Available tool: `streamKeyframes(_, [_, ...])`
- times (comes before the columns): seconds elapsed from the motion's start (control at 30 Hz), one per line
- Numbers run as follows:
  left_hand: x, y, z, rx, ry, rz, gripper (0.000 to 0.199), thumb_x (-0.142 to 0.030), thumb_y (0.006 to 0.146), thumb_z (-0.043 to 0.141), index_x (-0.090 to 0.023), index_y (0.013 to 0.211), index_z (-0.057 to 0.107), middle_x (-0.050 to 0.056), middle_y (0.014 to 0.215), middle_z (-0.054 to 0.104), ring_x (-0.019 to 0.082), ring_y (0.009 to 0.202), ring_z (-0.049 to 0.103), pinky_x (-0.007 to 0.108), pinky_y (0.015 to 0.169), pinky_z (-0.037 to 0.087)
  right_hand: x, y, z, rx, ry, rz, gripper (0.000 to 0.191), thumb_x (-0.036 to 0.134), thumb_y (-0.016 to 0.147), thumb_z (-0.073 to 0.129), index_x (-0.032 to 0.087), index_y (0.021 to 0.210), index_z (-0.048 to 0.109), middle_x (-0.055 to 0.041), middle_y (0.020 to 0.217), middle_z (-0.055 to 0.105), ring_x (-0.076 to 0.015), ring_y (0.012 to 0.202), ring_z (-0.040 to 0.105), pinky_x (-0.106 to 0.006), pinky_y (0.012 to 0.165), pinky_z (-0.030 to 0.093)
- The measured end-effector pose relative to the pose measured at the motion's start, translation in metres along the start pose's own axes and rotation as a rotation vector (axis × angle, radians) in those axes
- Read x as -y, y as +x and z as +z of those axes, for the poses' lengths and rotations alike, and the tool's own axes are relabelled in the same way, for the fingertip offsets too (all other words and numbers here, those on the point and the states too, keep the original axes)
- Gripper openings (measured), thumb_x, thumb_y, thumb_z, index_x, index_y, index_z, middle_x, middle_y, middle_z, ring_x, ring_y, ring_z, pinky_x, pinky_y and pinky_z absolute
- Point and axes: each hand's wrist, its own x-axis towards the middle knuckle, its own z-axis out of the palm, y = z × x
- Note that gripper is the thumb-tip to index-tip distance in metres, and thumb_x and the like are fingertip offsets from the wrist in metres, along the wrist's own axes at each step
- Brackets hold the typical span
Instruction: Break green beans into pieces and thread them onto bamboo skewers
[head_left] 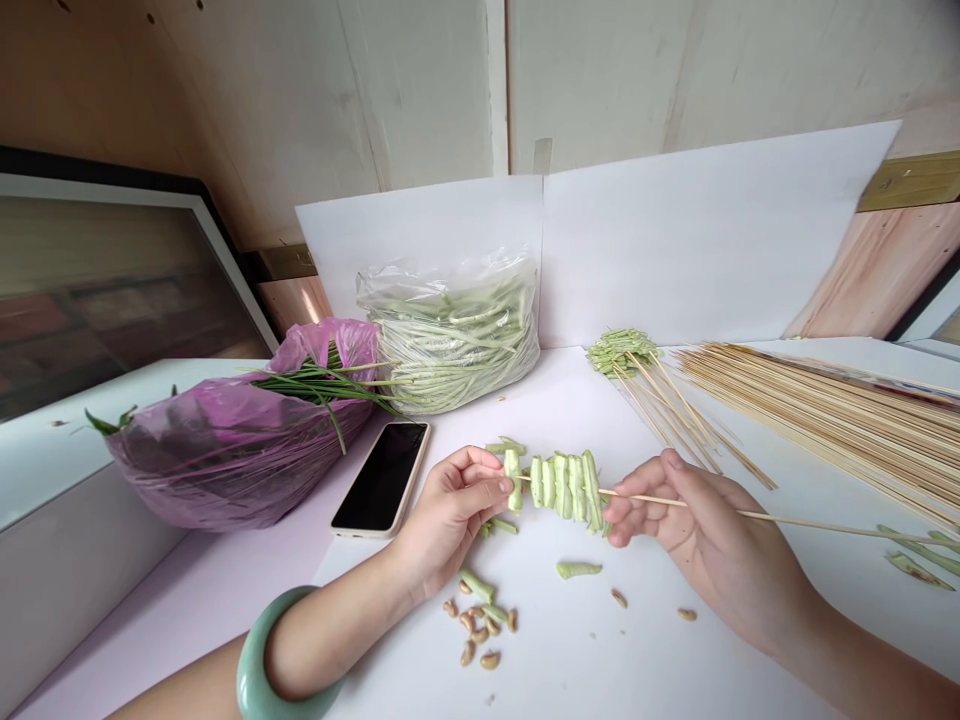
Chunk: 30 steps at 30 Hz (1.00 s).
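A smartphone (381, 478) with a dark screen lies on the table (225, 590) to the left of the left fingers (487, 472). Just beyond it sits a pink plastic bag (225, 460) holding long green leaves. A white paper sheet (675, 240) stands upright farther beyond the fingers.

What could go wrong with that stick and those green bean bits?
The bamboo skewer seems to end inside the left hand's fingers, so its tip might prick them. The threaded green bean pieces look thin, so one might split or slip off, landing like the loose piece on the white table. The right hand grips the skewer far from the left hand, so it could wobble.
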Motion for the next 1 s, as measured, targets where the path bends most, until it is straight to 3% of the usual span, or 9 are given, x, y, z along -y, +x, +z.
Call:
streamKeyframes(0.33, [-0.0006, 0.0018, 0.0016, -0.038, 0.005, 0.023, 0.024, -0.010, 0.055, 0.085, -0.012, 0.074, 0.069, 0.000, 0.065, 0.070, 0.006, 0.058, 0.061, 0.015, 0.060, 0.048, -0.0018, -0.0009, -0.0021, 0.019, -0.023, -0.023, 0.039, 0.049, 0.084, 0.059, 0.017, 0.068, 0.074, -0.0084, 0.063, 0.073, -0.0192, 0.057, 0.070, -0.028, 0.055, 0.058])
streamKeyframes(0.6, [-0.0010, 0.0003, 0.0052, 0.011, 0.079, 0.070, 0.023, -0.012, 0.052, 0.087, -0.012, 0.066, 0.068, 0.001, 0.061, 0.070, 0.008, 0.056, 0.062, 0.016, 0.057, 0.048, -0.0077, -0.0008, -0.0021, 0.080, 0.035, 0.020, 0.038, 0.047, 0.086, 0.057, 0.017, 0.069, 0.073, -0.0075, 0.063, 0.073, -0.0192, 0.059, 0.070, -0.029, 0.056, 0.059])
streamKeyframes(1.0, [-0.0014, -0.0021, 0.0078, 0.022, 0.057, 0.008, 0.029, -0.014, 0.043, 0.090, -0.012, 0.061, 0.067, 0.001, 0.059, 0.070, 0.010, 0.054, 0.061, 0.020, 0.058, 0.048, -0.0059, -0.0019, 0.0015, 0.108, 0.029, 0.047, 0.038, 0.048, 0.086, 0.057, 0.018, 0.068, 0.072, -0.0073, 0.065, 0.072, -0.0200, 0.061, 0.069, -0.032, 0.059, 0.058])
